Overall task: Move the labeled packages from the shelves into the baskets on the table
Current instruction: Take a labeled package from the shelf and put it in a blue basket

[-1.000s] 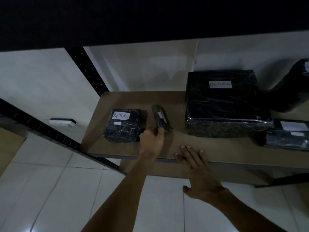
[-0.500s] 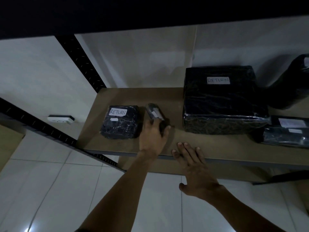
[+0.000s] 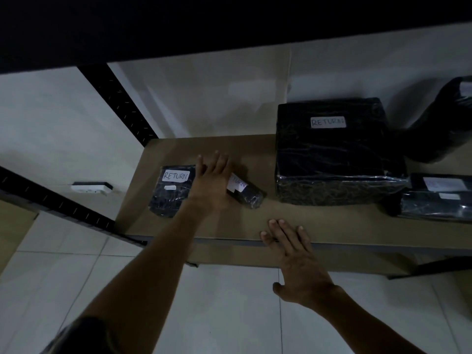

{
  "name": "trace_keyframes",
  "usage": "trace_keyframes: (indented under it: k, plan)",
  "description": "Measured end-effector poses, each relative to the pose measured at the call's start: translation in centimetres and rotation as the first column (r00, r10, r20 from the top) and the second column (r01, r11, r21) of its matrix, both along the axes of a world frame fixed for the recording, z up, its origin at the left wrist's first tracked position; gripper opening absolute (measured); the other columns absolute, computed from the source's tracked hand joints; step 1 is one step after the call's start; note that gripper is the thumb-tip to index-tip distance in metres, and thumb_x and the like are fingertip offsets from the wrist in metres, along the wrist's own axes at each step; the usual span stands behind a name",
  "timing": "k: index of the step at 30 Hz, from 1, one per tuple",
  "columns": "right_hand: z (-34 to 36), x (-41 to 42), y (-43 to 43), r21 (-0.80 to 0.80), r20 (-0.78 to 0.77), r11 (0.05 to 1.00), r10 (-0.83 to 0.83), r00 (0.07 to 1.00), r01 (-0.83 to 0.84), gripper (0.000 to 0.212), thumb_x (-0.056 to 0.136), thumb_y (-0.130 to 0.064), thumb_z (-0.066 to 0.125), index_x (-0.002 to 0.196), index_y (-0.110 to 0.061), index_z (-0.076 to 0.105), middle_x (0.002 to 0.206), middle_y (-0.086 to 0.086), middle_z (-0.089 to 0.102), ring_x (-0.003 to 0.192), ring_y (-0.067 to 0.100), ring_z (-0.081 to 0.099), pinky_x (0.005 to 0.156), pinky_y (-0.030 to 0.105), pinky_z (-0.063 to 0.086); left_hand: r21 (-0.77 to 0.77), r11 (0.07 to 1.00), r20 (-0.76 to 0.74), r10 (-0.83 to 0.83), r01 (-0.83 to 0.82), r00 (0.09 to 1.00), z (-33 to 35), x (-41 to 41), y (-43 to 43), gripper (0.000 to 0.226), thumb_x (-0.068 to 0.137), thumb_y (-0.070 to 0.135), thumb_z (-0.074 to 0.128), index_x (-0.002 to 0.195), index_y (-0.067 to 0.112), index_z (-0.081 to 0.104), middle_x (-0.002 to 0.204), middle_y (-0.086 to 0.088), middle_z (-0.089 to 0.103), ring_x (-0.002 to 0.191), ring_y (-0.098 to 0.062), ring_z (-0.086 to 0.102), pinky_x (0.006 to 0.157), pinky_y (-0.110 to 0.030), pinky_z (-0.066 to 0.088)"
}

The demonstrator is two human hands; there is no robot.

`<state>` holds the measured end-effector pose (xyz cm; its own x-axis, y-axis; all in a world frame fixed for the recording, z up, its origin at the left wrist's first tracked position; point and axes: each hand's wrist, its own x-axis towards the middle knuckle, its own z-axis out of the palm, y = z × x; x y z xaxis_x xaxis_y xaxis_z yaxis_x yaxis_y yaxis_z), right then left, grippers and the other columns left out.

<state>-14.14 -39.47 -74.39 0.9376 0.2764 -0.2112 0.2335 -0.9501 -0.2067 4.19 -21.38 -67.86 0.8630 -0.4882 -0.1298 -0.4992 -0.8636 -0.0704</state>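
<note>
Several black-wrapped packages lie on the brown shelf (image 3: pixel 319 226). My left hand (image 3: pixel 212 180) reaches over the shelf with its fingers stretched forward, resting on the far end of a narrow package (image 3: pixel 247 194) whose white label faces up. A small square package labelled RETURN (image 3: pixel 171 192) lies just left of that hand. My right hand (image 3: pixel 293 254) lies flat on the shelf's front edge and holds nothing. A large box labelled RETURN (image 3: pixel 337 154) stands to the right.
A flat labelled package (image 3: pixel 439 198) and a black bag (image 3: pixel 444 123) sit at the shelf's right end. A dark shelf board hangs overhead. A black upright post (image 3: pixel 120 103) and a slanted rail (image 3: pixel 51 203) stand left. White tiled floor lies below.
My left hand has slid forward over the narrow package and straightened its fingers. The package has turned, its near end now pointing right with the label showing. My right hand stays put.
</note>
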Motion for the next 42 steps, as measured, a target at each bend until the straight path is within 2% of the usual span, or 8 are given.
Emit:
trace_keyframes:
  k: [5,9,12,16,21,24,30,42]
  plan:
    - [0.0,0.0,-0.1,0.015,0.017,1.0,-0.006,1.0,0.005,0.125,0.042,-0.06,0.075,0.147,-0.016,0.023,0.153,0.013,0.026,0.141,0.027,0.014,0.109,0.047,0.011,0.128,0.988,-0.035,-0.086,0.09,0.996,0.0,1.2,1.0,0.065,0.091,0.024,0.054,0.149,0.021,0.024,0.156,-0.004,0.024,0.145,-0.021,0.016,0.117,-0.052,-0.006]
    - [0.4,0.0,-0.2,0.043,0.04,0.999,0.011,0.999,-0.013,0.12,0.061,-0.054,0.073,0.149,-0.02,-0.002,0.157,0.009,-0.005,0.145,0.027,-0.007,0.117,0.05,0.004,-0.033,0.984,0.068,-0.172,0.175,0.983,-0.3,0.0,1.2,0.054,0.082,0.047,0.06,0.13,0.022,0.052,0.124,-0.007,0.061,0.116,-0.029,0.052,0.107,-0.043,0.027]
    - [1.8,-0.1,0.0,0.031,-0.01,0.999,0.022,1.0,-0.022,0.11,0.078,-0.047,0.064,0.145,-0.022,-0.019,0.15,0.003,-0.03,0.141,0.023,-0.026,0.115,0.046,-0.012,-0.207,0.97,0.072,-0.118,0.13,0.99,0.9,-2.0,1.3,0.05,0.079,0.041,0.069,0.122,0.017,0.061,0.11,-0.009,0.067,0.101,-0.032,0.059,0.086,-0.038,0.042]
    - [3.1,-1.3,-0.1,0.078,-0.002,0.996,-0.05,0.999,0.05,0.093,0.081,-0.042,0.063,0.151,-0.021,0.004,0.159,0.006,-0.006,0.146,0.024,-0.007,0.115,0.043,-0.008,-0.37,0.929,0.0,0.002,-0.002,1.0,2.8,-5.0,1.7,0.034,0.074,0.036,0.074,0.096,0.011,0.066,0.086,-0.011,0.069,0.077,-0.029,0.064,0.064,-0.027,0.04]
    - [6.1,-4.6,-0.7,0.047,0.037,0.985,-0.165,0.986,0.163,0.094,0.053,-0.046,0.082,0.134,-0.011,0.048,0.132,0.016,0.053,0.122,0.035,0.052,0.103,0.052,0.035,-0.442,0.881,-0.181,0.095,-0.167,0.979,5.2,-8.5,2.1,0.03,0.071,0.028,0.076,0.092,0.013,0.06,0.083,-0.007,0.064,0.074,-0.025,0.062,0.062,-0.03,0.047]
    - [9.1,-7.0,-1.1,-0.011,0.044,0.978,-0.207,0.977,0.208,0.088,0.071,-0.05,0.067,0.144,-0.013,0.033,0.145,0.016,0.037,0.134,0.034,0.036,0.112,0.052,0.024,-0.458,0.873,-0.199,0.082,-0.167,0.977,7.4,-11.3,1.3,0.032,0.071,0.028,0.078,0.093,0.016,0.057,0.086,-0.001,0.059,0.076,-0.019,0.058,0.059,-0.026,0.041]
    - [15.8,-12.6,-3.7,-0.048,0.176,0.961,-0.261,0.949,0.273,0.092,0.042,-0.055,0.081,0.119,-0.009,0.061,0.111,0.015,0.066,0.102,0.031,0.064,0.086,0.051,0.052,-0.511,0.854,-0.134,0.034,-0.098,0.99,13.8,-18.1,-1.6,0.038,0.072,0.03,0.076,0.103,0.016,0.059,0.097,-0.001,0.062,0.083,-0.018,0.058,0.063,-0.028,0.047]
    - [27.6,-31.4,-11.3,0.007,0.276,0.937,-0.337,0.9,0.349,0.081,0.082,-0.049,0.056,0.147,-0.017,0.021,0.151,0.011,0.03,0.141,0.027,0.025,0.115,0.049,0.015,-0.542,0.838,-0.062,0.027,-0.056,0.998,26.3,-37.4,-9.4,0.043,0.074,0.033,0.072,0.114,0.021,0.06,0.1,0.003,0.065,0.084,-0.015,0.059,0.064,-0.024,0.04]
